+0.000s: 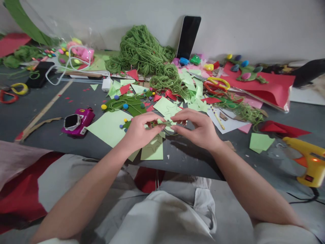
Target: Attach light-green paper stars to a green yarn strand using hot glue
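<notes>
My left hand (pixel 138 130) is closed in a pinch on a small light green piece (pixel 165 122), probably paper, partly hidden by the fingers. From the other side, the thumb and fingers of my right hand (pixel 199 130) close on its right end. Under and behind the hands lie pale green paper sheets, one with a star outline (pixel 169 110) and another with drawn lines (pixel 153 149). Left of them rests a larger pale green sheet (pixel 109 127). A dark green cutout with coloured pompoms (pixel 133 105) lies just beyond my left hand.
A yellow glue gun (pixel 311 161) with a lit orange light stands at the right. Green yarn (pixel 144 51) is heaped at the back, beside a leaning phone (pixel 189 37). Scissors (pixel 218 84) lie among scraps. A purple camera-shaped object (pixel 78 122) holds a watch at left.
</notes>
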`<state>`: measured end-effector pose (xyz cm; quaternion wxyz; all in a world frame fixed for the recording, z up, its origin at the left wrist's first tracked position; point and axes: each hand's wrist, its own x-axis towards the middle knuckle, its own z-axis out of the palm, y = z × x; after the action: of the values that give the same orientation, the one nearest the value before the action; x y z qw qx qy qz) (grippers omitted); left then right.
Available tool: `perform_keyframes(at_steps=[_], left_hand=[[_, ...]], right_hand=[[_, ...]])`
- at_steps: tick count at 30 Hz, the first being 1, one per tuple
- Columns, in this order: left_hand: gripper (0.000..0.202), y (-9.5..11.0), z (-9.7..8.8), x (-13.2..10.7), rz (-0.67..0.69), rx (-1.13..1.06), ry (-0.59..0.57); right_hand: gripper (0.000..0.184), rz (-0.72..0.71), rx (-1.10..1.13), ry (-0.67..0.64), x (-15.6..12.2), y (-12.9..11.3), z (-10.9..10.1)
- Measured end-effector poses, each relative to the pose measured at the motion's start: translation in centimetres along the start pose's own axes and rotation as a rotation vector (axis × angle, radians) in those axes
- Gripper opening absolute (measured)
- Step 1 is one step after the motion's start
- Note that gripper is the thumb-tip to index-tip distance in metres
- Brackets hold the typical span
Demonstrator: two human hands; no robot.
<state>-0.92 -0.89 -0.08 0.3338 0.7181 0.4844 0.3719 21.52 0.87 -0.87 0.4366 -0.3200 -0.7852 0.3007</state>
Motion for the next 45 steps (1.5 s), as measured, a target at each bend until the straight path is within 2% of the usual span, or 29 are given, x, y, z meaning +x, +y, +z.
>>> perform_keyframes(at_steps=[3, 6, 10, 12, 17, 20, 25, 30, 34, 38, 41, 45], left_hand=[[0.011, 0.0, 0.0, 0.1, 0.009, 0.004, 0.016], [0.016, -0.1, 0.1, 0.0, -0.017, -0.035, 0.0], [0.033, -0.3, 0.5, -0.1, -0.153, -0.142, 0.0], [0.039, -0.3, 0.7, -0.1, -0.177, -0.169, 0.025], [0.023, -0.3, 1.2, -0.2, -0.131, -0.169, 0.044], [0.018, -0.3, 1.4, -0.2, -0.091, -0.106, 0.045], [0.006, -0.2, 1.4, -0.1, -0.065, -0.001, 0.019], [0.015, 0.0, 1.3, -0.2, -0.128, 0.002, 0.009], [0.032, -0.1, 1.0, 0.0, -0.203, -0.063, 0.019], [0.031, -0.2, 0.9, 0.2, -0.253, -0.138, 0.052], [0.025, -0.3, 0.7, 0.2, -0.272, -0.222, 0.046], [0.021, -0.2, 0.5, 0.2, -0.285, -0.283, 0.035]], right_hand=[[0.014, -0.044, -0.066, 0.016, 0.0, -0.1, 0.0], [0.013, -0.026, -0.101, 0.009, 0.1, -0.1, 0.1], [0.017, 0.083, -0.082, -0.035, 0.2, 0.0, 0.2], [0.019, 0.152, -0.084, -0.064, 0.2, 0.0, 0.3], [0.03, 0.228, -0.158, -0.105, 0.1, 0.2, 0.8], [0.031, 0.176, -0.215, -0.097, 0.0, 0.4, 1.0], [0.023, 0.027, -0.23, -0.057, -0.1, 0.6, 1.3], [0.021, 0.043, -0.091, -0.05, -0.1, 0.4, 1.3], [0.026, 0.047, 0.02, -0.123, -0.1, 0.5, 0.7], [0.037, -0.005, 0.013, -0.202, -0.1, 0.9, 0.2], [0.034, 0.062, 0.057, -0.183, 0.0, 0.8, 0.2], [0.026, 0.269, 0.153, -0.094, 0.1, 0.4, 0.6]])
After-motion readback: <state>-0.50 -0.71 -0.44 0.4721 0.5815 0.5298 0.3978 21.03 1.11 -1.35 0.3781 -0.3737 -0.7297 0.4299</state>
